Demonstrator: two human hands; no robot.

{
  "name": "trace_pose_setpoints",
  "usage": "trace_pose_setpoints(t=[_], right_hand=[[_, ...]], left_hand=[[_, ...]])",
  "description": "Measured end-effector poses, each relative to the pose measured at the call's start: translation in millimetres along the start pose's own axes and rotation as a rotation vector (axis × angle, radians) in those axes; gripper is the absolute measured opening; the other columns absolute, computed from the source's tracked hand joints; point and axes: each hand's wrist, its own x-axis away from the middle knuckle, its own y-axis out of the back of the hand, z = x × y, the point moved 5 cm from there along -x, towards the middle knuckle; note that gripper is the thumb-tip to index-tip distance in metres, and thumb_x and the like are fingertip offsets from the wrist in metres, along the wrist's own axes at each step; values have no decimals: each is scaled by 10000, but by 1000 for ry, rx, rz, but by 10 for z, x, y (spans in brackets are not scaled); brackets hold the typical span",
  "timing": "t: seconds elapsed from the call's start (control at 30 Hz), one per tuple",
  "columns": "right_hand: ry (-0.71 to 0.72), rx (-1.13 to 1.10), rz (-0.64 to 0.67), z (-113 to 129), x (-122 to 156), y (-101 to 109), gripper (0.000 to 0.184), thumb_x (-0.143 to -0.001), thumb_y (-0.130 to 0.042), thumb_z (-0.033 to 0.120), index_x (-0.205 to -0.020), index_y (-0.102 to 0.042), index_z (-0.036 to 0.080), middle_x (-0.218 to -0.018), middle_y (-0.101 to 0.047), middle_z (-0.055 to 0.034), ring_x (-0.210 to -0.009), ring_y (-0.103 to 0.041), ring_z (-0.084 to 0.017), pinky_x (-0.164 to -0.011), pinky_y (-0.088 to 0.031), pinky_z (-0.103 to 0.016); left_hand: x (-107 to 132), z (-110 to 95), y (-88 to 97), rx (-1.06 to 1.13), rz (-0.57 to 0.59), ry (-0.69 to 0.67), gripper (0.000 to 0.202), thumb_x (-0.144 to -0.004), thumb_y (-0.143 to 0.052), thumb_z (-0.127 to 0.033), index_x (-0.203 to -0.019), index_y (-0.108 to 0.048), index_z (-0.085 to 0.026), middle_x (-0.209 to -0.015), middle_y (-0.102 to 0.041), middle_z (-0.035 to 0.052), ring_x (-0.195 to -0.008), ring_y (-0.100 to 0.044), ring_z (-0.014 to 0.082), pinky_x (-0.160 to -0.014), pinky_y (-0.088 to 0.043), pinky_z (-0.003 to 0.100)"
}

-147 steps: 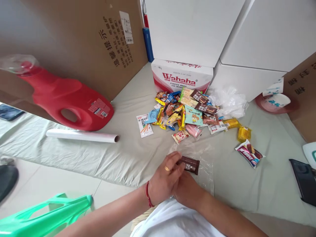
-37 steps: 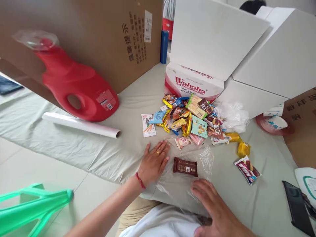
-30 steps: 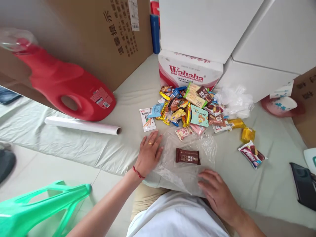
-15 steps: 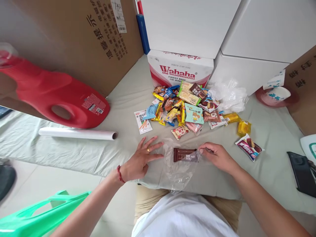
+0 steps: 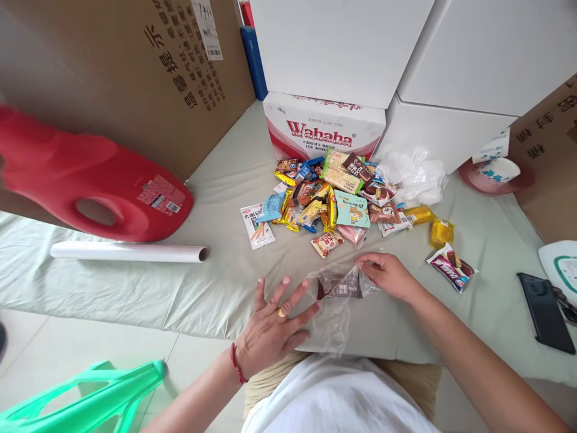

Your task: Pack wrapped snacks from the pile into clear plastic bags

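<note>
A small dark brown snack packet (image 5: 340,287) lies near the front edge of the cloth-covered surface, covered by a thin clear plastic bag (image 5: 331,325). Whether it is inside the bag or beneath it I cannot tell. My right hand (image 5: 387,275) pinches the bag's edge at the packet's right end. Over on the left, my left hand (image 5: 277,328) is spread palm down, its fingertips at the bag's left side. Just beyond my hands sits a heap of wrapped snacks (image 5: 311,201), with a small red and cream packet (image 5: 327,243) at its near side.
A purple and white snack packet (image 5: 451,267) and a phone (image 5: 545,313) lie to the right. Crumpled clear bags (image 5: 413,174) rest beside the heap, before a Wahaba-like lettered carton (image 5: 324,129). Left are a white roll (image 5: 128,252), a red jug (image 5: 97,180) and a green stool (image 5: 85,400).
My left hand has come nearer and to the right, onto the bag's left side. The clear plastic now covers more of the brown packet. My right hand keeps its pinch.
</note>
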Motion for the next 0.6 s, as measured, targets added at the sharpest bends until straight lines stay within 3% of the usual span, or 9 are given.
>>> trace_pose_setpoints(t=[0.1,0.13,0.2,0.3,0.43,0.53,0.6], right_hand=[[-22,-29,-7,-35,-14,-6,366,-893,-576,521,-976,-726,198,-613,-604,15,-481,-517,-141,-489,-380,-252],[-30,-39,-10,-50,-16,-1,374,-888,-581,530,-991,-726,201,-632,-619,10,-481,-516,-140,-489,-385,-253],[-49,-48,-21,-83,-19,23,384,-875,-588,542,-988,-727,202,-630,-613,12,-483,-498,-137,-488,-377,-252],[-64,-26,-61,-126,-23,92,368,-853,-590,532,-910,-715,191,-617,-582,18,-508,-474,-135,-500,-357,-250],[-34,31,-132,-158,-37,170,301,-849,-564,446,-861,-706,180,-747,-678,-17,-590,-526,-142,-572,-393,-258],[-2,131,-182,-159,-46,193,253,-860,-538,361,-866,-718,183,-768,-707,-26,-653,-578,-158,-620,-404,-260],[14,188,-192,-153,-49,192,248,-870,-528,334,-878,-728,187,-770,-714,-25,-671,-590,-163,-637,-404,-259]], left_hand=[[-103,71,56,67,-64,153,197,-905,-655,-385,-1068,-766,-399,-1529,-535,-2,-1545,-238,365,-1238,-20,694],[-128,140,59,103,-76,228,155,-920,-631,-369,-939,-783,-352,-1529,-534,0,-1550,-222,371,-1232,-55,709],[-143,319,22,187,-92,403,268,-958,-560,-347,-789,-757,-281,-1503,-557,20,-1546,-232,371,-1215,-156,720],[-92,571,-111,305,-114,609,318,-984,-485,-349,-808,-728,-245,-1403,-626,68,-1493,-344,348,-1182,-314,674],[-44,760,-237,330,-140,707,260,-958,-510,-362,-887,-725,-234,-1353,-625,90,-1469,-363,324,-1172,-388,592],[-12,833,-160,295,-208,813,228,-922,-573,-400,-962,-716,-227,-1340,-602,121,-1415,-419,349,-1138,-414,606],[87,798,-7,239,-315,893,226,-897,-614,-386,-1027,-687,-217,-1283,-611,142,-1315,-501,360,-1079,-451,617]])
